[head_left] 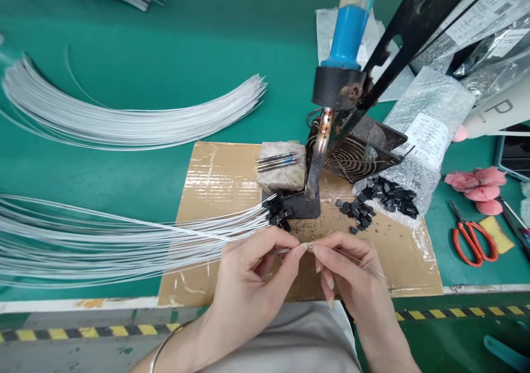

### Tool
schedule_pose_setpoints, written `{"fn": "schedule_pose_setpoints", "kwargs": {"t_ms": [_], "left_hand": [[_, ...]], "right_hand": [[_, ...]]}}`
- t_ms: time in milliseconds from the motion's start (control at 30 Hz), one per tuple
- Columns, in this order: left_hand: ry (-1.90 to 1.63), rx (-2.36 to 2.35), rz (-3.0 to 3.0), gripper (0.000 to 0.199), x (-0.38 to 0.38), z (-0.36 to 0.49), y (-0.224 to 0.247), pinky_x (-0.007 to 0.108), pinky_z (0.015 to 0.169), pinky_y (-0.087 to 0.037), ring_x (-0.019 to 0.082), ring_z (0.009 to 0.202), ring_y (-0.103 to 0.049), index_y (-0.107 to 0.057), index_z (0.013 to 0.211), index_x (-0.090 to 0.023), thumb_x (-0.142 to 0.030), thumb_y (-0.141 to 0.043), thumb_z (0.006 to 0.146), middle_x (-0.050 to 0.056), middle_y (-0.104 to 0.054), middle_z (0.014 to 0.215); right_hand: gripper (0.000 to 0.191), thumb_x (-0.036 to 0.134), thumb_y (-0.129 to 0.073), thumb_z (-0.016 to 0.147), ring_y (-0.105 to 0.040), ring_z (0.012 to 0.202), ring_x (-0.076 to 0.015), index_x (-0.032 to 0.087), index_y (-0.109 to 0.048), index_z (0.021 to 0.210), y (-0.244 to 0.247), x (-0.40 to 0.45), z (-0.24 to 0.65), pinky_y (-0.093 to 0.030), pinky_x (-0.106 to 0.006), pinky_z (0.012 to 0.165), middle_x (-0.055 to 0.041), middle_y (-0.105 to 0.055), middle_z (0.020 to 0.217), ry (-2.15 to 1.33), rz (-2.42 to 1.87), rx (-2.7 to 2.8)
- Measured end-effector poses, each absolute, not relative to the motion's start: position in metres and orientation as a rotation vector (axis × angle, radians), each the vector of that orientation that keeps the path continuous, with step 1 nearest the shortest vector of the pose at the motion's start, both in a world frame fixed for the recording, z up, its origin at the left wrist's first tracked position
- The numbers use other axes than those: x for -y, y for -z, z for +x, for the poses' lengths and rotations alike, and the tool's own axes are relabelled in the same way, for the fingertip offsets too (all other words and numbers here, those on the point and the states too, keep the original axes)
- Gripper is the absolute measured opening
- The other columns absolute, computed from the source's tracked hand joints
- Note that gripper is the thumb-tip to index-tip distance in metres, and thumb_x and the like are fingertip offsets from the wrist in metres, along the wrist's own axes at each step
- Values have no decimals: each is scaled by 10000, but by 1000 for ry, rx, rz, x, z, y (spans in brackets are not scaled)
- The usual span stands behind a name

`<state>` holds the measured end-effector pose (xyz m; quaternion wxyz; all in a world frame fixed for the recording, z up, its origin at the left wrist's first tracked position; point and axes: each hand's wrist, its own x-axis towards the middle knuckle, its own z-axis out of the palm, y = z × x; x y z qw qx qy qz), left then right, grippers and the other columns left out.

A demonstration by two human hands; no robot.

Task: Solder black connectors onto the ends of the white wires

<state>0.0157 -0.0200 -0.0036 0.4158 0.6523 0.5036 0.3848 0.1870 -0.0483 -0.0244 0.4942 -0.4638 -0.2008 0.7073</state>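
Note:
Above the cardboard sheet (232, 169), my left hand (259, 273) pinches a white wire between thumb and forefinger. My right hand (350, 265) is closed on a thin wire (364, 264), its fingertips almost touching the left ones. Whatever lies between the fingertips is too small to make out. Beside my left hand, a bundle of white wires (124, 240) ends in black connectors (278, 212). A soldering iron (321, 152) hangs tip down over a black plate (304, 204), next to a block (281, 177) with metal tips on it.
Loose black connectors (358, 213) lie right of the plate, near a bubble-wrap bag (430, 124) and a fan (356, 152). Red-handled scissors (472, 240) rest farther right. Another wire bundle (136, 124) is at the upper left. A dark metal arm (397, 58) supports the iron.

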Motion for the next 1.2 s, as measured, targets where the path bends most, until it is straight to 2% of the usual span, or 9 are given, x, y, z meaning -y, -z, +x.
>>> {"fn": "schedule_pose_setpoints", "kwargs": {"t_ms": [133,333,500,700,800,900,1000,1067,1200], "left_hand": [[-940,-1274,1628,195,18,16,2,197,419,-283,68,472,-365,-701,765,-206,-109,-681,932,-89,-544,566],[-960,-1337,1632,184,18,19,3,199,433,-354,78,455,-445,-686,769,-200,-144,-671,943,-63,-609,573],[-1036,-1353,1676,178,20,23,7,187,435,-341,74,459,-424,-680,789,-209,-112,-666,938,-86,-552,557],[-1072,-1367,1659,164,22,25,12,180,431,-339,73,454,-415,-694,813,-213,-125,-674,950,-84,-586,560],[-1036,-1374,1599,166,21,23,10,184,431,-347,78,455,-435,-715,801,-217,-142,-674,943,-73,-605,563],[-994,-1373,1511,162,18,21,7,193,418,-329,83,450,-426,-707,771,-214,-173,-684,926,-67,-589,546],[-973,-1346,1421,143,15,20,5,200,412,-323,87,448,-433,-714,784,-211,-192,-685,923,-57,-609,550],[-972,-1327,1397,117,14,19,5,206,419,-331,89,456,-454,-738,819,-211,-183,-685,919,-41,-658,586],[-983,-1325,1432,137,16,19,7,213,449,-347,93,489,-488,-767,823,-220,-154,-688,914,-31,-667,618]], "right_hand": [[166,395,-916,841,-546,381,-56,233,-882,825,25,48,188,-487,-135,341,25,-697,618,-1722,-1150,508],[131,376,-914,846,-551,367,-46,248,-888,829,23,46,184,-504,-114,340,28,-701,634,-1706,-1097,460],[138,381,-930,822,-533,361,-32,247,-897,830,21,45,176,-501,-93,339,32,-690,618,-1650,-1067,390],[108,370,-925,823,-509,375,-24,266,-901,839,26,48,161,-470,-75,324,34,-693,621,-1594,-1046,314],[116,403,-877,875,-573,423,-55,295,-906,904,29,52,164,-505,-111,346,11,-738,680,-1560,-1077,403],[120,379,-814,941,-644,494,-91,319,-898,1003,32,57,184,-564,-174,414,-5,-774,772,-1297,-1278,684],[112,260,-813,931,-622,547,-96,294,-880,1014,38,58,215,-555,-225,511,4,-758,818,-656,-1667,1075],[53,252,-814,913,-567,571,-119,242,-857,941,43,57,231,-514,-255,545,21,-674,689,-330,-1802,1366],[200,294,-754,965,-536,528,-124,209,-771,785,51,58,240,-465,-275,532,35,-590,591,-228,-1882,1566]]}}
